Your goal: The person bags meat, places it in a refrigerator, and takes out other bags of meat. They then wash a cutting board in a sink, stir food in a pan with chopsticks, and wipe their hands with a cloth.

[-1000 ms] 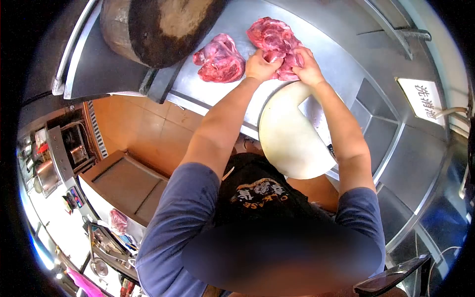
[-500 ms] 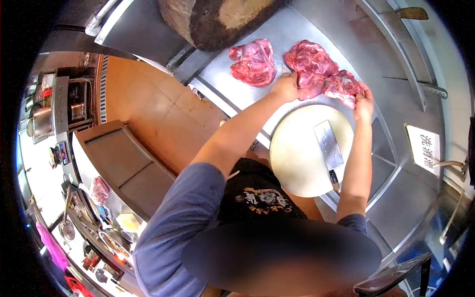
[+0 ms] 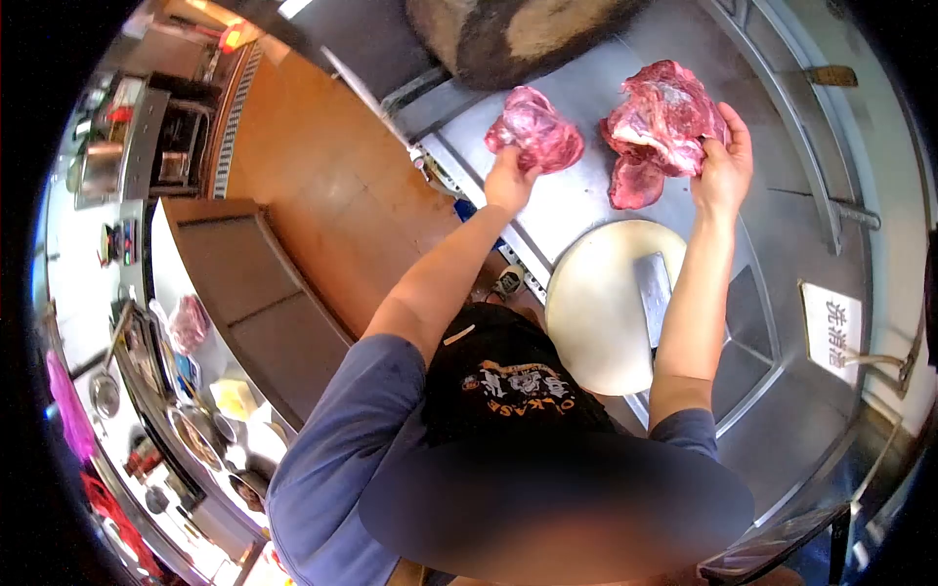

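Left hand [image 3: 514,184], right hand [image 3: 724,178]: both full
Before me, left fingers grip a rounded red lump of raw meat [image 3: 534,125]; right fingers clasp a larger, ragged red slab [image 3: 668,112].

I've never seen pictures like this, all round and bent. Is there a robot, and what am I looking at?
No robot: these are a person's bare hands, seen by one camera worn on that person's head, looking forward and down. On the metal counter are two pieces of raw meat. The right hand grips the edge of the larger piece. The left hand touches the smaller piece; how firmly, I can't tell. Nearer, a cleaver lies on a round white board, partly hidden by the right forearm.
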A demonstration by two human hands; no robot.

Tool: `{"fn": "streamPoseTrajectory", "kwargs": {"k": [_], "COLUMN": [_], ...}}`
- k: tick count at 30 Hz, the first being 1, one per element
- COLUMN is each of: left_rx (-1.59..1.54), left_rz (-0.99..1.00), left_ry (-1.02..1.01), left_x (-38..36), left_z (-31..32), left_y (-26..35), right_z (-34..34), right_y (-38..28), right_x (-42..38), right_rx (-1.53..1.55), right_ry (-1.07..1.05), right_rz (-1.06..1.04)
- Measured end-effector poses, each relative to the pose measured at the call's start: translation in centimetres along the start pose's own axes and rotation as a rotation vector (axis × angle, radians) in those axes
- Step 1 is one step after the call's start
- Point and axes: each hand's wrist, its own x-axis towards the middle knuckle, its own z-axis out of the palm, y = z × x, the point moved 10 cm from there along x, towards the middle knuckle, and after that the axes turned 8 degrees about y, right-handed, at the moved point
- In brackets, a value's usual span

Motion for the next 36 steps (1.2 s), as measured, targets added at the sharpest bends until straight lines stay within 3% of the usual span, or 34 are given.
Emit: {"fn": "streamPoseTrajectory", "kwargs": {"k": [3, 5, 7, 9, 10, 11, 13, 14, 15, 17, 19, 21, 23, 25, 27, 29, 31, 33, 34, 36], "left_rx": [-0.344, -0.353, -0.658, -1.108, -1.144, -1.075, -0.516, -0.276, -0.194, -0.204, -0.650, -0.590, -0.599, -0.616, -0.548, -0.396, -0.141, 0.303, 0.224, 0.701], "left_rz": [-0.013, -0.136, -0.512, -0.905, -0.966, -0.947, -0.682, -0.452, -0.404, -0.382, -0.497, -0.471, -0.547, -0.477, -0.499, -0.607, -0.836, -0.507, -0.725, -0.346], "left_ry": [0.021, -0.013, -0.054, 0.049, 0.013, 0.033, -0.231, -0.240, -0.186, -0.222, -0.229, -0.256, -0.250, -0.175, -0.163, -0.126, -0.095, -0.100, -0.224, -0.689], "left_x": [-2.8, -3.9, -5.2, -6.3, -6.5, -6.6, -6.8, -6.1, -6.0, -6.1, -7.2, -8.1, -10.2, -12.4, -16.1, -22.0, -30.5, -38.0, -42.6, -52.2], "left_z": [1.8, 1.8, 0.9, -0.4, -1.2, -2.4, -0.1, -0.6, -1.8, -1.9, -2.2, -3.8, -5.6, -9.6, -12.1, -17.5, -22.5, -29.4, -31.7, -33.3], "left_y": [-2.5, -5.0, -7.0, -7.8, -6.8, -5.6, -8.7, -8.7, -7.7, -6.7, -4.9, -5.0, -8.9, -12.0, -21.4, -26.5, -37.1, -40.7, -41.4, -46.8], "right_z": [4.5, 7.6, 9.8, 10.4, 10.1, 9.8, 8.1, 7.4, 6.7, 5.5, 4.3, 3.0, 0.9, -2.3, -5.3, -8.7, -11.1, -11.5, -10.8, -9.1], "right_y": [1.1, 1.5, 3.3, 8.0, 11.0, 14.0, 18.1, 18.8, 19.0, 18.9, 17.6, 15.8, 15.0, 14.2, 11.9, 10.8, 9.8, 9.1, 9.0, 8.9], "right_x": [-2.2, -4.6, -7.4, -9.7, -11.2, -12.8, -15.2, -15.4, -15.6, -15.9, -16.9, -18.9, -21.4, -24.4, -28.0, -31.3, -34.0, -36.3, -37.4, -39.8], "right_rx": [-0.048, -0.153, -0.284, -0.581, -0.707, -0.839, -0.965, -0.992, -1.017, -1.136, -1.072, -1.034, -1.040, -0.974, -0.930, -0.946, -0.964, -0.927, -0.929, -0.902], "right_ry": [-0.124, -0.242, -0.337, -0.489, -0.527, -0.559, -0.504, -0.459, -0.414, -0.442, -0.400, -0.353, -0.350, -0.292, -0.194, -0.126, -0.081, -0.087, -0.114, -0.200], "right_rz": [-0.064, -0.177, -0.278, -0.476, -0.538, -0.596, -0.615, -0.607, -0.602, -0.445, -0.414, -0.384, -0.382, -0.170, -0.184, -0.110, -0.113, -0.126, -0.117, -0.130]}}
